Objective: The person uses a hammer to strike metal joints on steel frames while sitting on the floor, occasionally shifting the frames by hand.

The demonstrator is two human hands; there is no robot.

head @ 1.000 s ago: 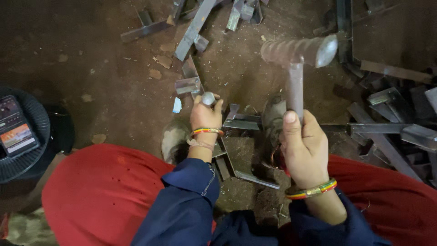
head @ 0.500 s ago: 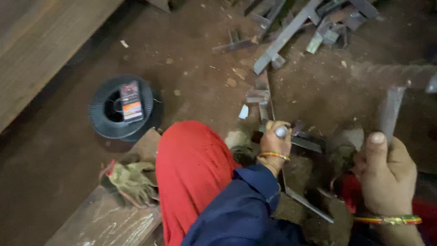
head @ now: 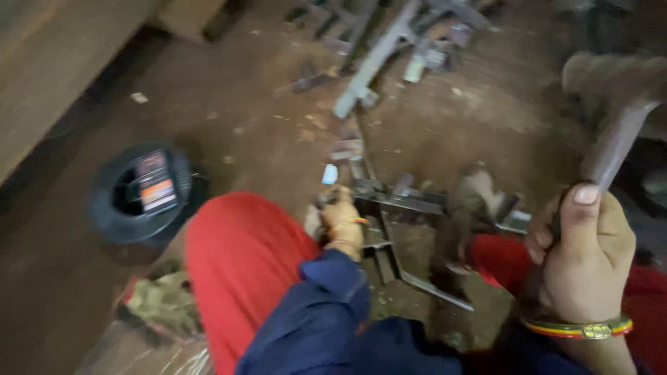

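Right hand [head: 587, 260] now raised near camera, fist closed round grey metal shaft of heavy steel hammer [head: 615, 104]; head lifted higher than half second ago, blurred, top right. Reads as wind-up above work.

Left hand [head: 342, 221] low, fingers closed on something small at end of welded grey steel angle-iron frame [head: 399, 205] on brown dirt floor; exact grip unclear. Hand unmoved since earlier.

View swung left: black wire spool [head: 139, 191] with label now in view beside red-trousered knee [head: 243, 257]. Scrap steel offcuts [head: 379, 59] beyond.

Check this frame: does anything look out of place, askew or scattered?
Yes. Metal offcuts lie strewn over the dirt floor rather than stacked, and a crumpled glove lies beside the red-clad knee.
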